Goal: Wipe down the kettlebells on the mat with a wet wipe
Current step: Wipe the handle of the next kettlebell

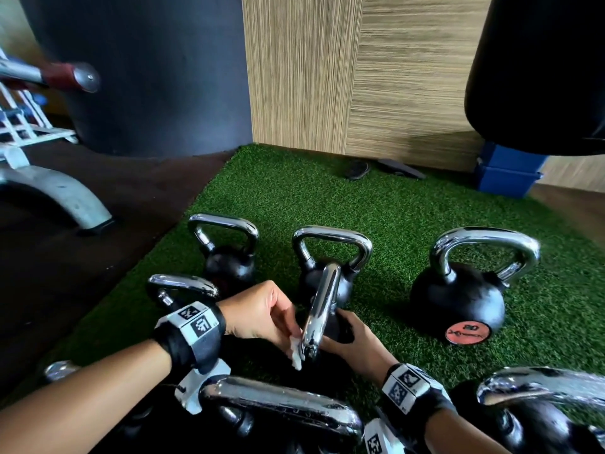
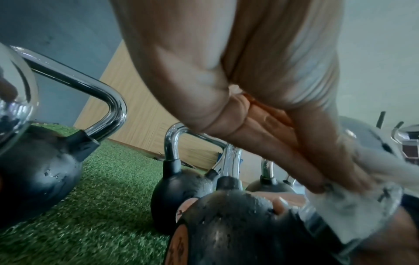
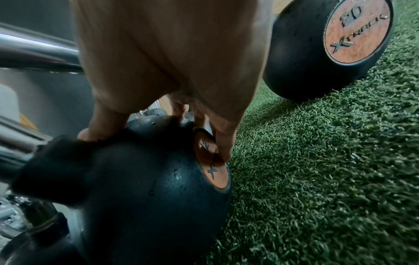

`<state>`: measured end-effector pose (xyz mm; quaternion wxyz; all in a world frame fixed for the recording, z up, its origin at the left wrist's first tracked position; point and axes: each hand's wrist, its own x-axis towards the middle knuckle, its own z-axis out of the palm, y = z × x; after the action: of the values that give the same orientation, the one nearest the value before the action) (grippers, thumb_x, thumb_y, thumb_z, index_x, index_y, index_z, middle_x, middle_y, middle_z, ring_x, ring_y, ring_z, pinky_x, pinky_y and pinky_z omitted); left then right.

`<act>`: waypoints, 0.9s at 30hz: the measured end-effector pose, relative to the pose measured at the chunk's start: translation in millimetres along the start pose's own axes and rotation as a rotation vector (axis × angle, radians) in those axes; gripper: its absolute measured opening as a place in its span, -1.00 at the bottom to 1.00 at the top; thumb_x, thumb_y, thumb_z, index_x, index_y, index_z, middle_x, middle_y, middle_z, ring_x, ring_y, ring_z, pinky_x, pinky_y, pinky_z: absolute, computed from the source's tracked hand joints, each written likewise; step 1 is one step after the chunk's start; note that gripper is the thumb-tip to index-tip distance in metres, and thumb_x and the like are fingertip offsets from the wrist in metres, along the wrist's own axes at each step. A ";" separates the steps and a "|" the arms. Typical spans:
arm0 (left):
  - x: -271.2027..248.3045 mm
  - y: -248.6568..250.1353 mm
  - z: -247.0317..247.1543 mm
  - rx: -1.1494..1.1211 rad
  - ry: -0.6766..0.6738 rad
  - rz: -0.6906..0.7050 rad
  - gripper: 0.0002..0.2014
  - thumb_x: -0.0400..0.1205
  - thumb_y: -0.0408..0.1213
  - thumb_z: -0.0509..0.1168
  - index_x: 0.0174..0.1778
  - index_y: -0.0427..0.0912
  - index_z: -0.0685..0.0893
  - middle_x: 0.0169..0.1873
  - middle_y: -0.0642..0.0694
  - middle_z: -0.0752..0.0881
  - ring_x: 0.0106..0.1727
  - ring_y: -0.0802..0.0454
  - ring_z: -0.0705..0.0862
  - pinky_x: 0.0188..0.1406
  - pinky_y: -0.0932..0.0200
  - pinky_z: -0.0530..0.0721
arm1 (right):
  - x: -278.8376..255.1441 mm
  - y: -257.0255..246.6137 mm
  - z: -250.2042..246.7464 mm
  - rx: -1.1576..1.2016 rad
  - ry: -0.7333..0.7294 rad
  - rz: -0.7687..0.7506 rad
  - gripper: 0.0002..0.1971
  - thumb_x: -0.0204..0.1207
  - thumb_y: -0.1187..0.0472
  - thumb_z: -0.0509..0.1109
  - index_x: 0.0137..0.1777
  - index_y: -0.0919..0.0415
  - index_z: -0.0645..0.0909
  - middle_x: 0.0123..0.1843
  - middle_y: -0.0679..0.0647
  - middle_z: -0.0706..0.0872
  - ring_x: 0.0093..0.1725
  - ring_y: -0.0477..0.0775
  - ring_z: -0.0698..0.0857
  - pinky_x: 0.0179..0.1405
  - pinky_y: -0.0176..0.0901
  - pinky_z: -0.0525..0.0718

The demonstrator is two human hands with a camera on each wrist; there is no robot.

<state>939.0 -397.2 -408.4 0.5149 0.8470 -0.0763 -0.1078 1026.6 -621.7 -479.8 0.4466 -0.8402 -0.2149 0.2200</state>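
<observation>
1. We have one kettlebell (image 1: 330, 326) tipped on the green mat (image 1: 376, 204), in the middle of the group. Its chrome handle (image 1: 319, 309) runs as a long loop from far to near, towards us.
2. Our right hand (image 1: 355, 342) steadies the black ball, fingers (image 3: 223, 143) spread and curled round it, thumb near the handle root, fingertips on the orange base disc.
3. Our left hand (image 1: 262, 309) pinches the wet wipe (image 1: 296, 352) against the near end of the handle, on its left side.
4. We judge that the next stroke runs along that axis, away from us, and the left hand is nearer.
5. The other kettlebells stand around, apart from both hands.
</observation>
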 end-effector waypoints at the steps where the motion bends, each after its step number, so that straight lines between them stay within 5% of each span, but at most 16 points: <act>1: 0.0 -2.2 1.9 0.011 0.007 -0.006 -0.73 0.30 -0.41 0.71 -0.34 0.09 0.88 -0.25 0.01 0.89 -0.22 0.19 0.83 -0.18 0.31 0.75 | -0.3 0.1 -0.3 0.002 0.000 0.000 0.36 -0.28 -0.71 0.43 0.59 -0.03 0.37 0.40 -0.07 0.65 0.36 -0.06 0.64 0.44 0.03 0.60; 7: -2.6 -18.7 18.4 0.082 0.126 -0.008 -0.70 0.29 -0.35 0.74 -0.44 0.18 0.83 -0.30 0.11 0.88 -0.25 0.28 0.81 -0.22 0.41 0.68 | -3.2 -4.2 -1.0 -0.018 -0.004 0.012 0.28 -0.17 -0.63 0.47 0.61 -0.02 0.35 0.43 -0.05 0.62 0.39 -0.03 0.62 0.46 0.05 0.59; 11: -3.0 -12.2 10.2 0.209 0.128 0.006 -0.68 0.33 -0.26 0.72 -0.39 0.32 0.81 -0.30 0.24 0.86 -0.24 0.35 0.80 -0.21 0.45 0.66 | -1.3 -12.5 -7.6 0.003 -0.075 0.003 -0.09 0.16 -0.29 0.66 0.51 0.00 0.49 0.37 -0.11 0.69 0.33 -0.06 0.67 0.45 0.02 0.60; 13: -0.3 -4.3 -1.1 0.281 0.197 0.054 -0.67 0.36 -0.22 0.71 -0.33 0.39 0.80 -0.28 0.30 0.84 -0.22 0.37 0.79 -0.20 0.46 0.64 | 0.7 -22.8 -15.9 -0.015 0.020 -0.014 -0.45 0.31 -0.01 0.69 0.29 -0.06 0.62 0.21 -0.17 0.72 0.18 -0.06 0.75 0.28 -0.06 0.70; 16: 2.1 10.2 -22.5 0.217 0.334 0.161 -0.73 0.39 -0.28 0.69 -0.18 0.23 0.87 -0.19 0.21 0.88 -0.16 0.30 0.82 -0.12 0.44 0.66 | -3.9 -51.5 -37.0 0.063 0.355 -0.115 -0.76 0.48 0.21 0.55 0.08 -0.11 0.73 -0.03 -0.09 0.81 -0.15 -0.16 0.77 -0.19 -0.20 0.76; 19: 6.5 28.9 -38.4 0.106 0.451 0.245 -0.75 0.34 -0.18 0.69 -0.10 0.13 0.89 -0.13 0.08 0.89 -0.09 0.14 0.87 0.00 0.31 0.74 | -16.1 -86.7 -55.0 0.199 0.313 -0.386 -0.83 0.52 0.17 0.55 0.09 0.03 0.80 -0.20 0.04 0.84 -0.43 -0.11 0.68 -0.44 -0.17 0.62; 21: 11.0 41.8 -43.8 0.028 0.506 0.294 -0.72 0.27 -0.05 0.67 -0.11 0.16 0.89 -0.09 0.05 0.89 -0.08 0.12 0.87 0.01 0.30 0.75 | -22.6 -105.2 -57.7 0.219 0.235 -0.469 -0.75 0.48 0.15 0.57 0.15 0.10 0.81 -0.18 0.07 0.86 -0.39 0.27 0.73 -0.38 0.17 0.68; 23: 15.3 51.3 -45.9 -0.019 0.525 0.343 -0.70 0.24 0.00 0.66 -0.11 0.15 0.89 -0.08 0.05 0.89 -0.08 0.15 0.86 -0.01 0.39 0.72 | -20.8 -114.1 -55.2 0.259 0.206 -0.472 -0.71 0.44 0.20 0.60 0.18 0.16 0.81 -0.13 0.10 0.89 -0.32 0.40 0.76 -0.24 0.37 0.72; 27: 24.3 59.4 -43.4 -0.078 0.507 0.358 -0.72 0.28 -0.17 0.65 -0.09 0.06 0.89 -0.10 -0.01 0.90 -0.06 0.12 0.87 0.02 0.37 0.73 | -11.7 -115.1 -48.0 0.300 0.225 -0.448 -0.66 0.38 0.15 0.63 0.17 0.10 0.82 -0.13 0.05 0.90 -0.15 0.31 0.86 0.00 0.25 0.82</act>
<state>972.7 -393.1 -338.8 0.5603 0.7997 -0.0893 0.1963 1025.0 -601.1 -356.2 0.6243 -0.7156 -0.3092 0.0508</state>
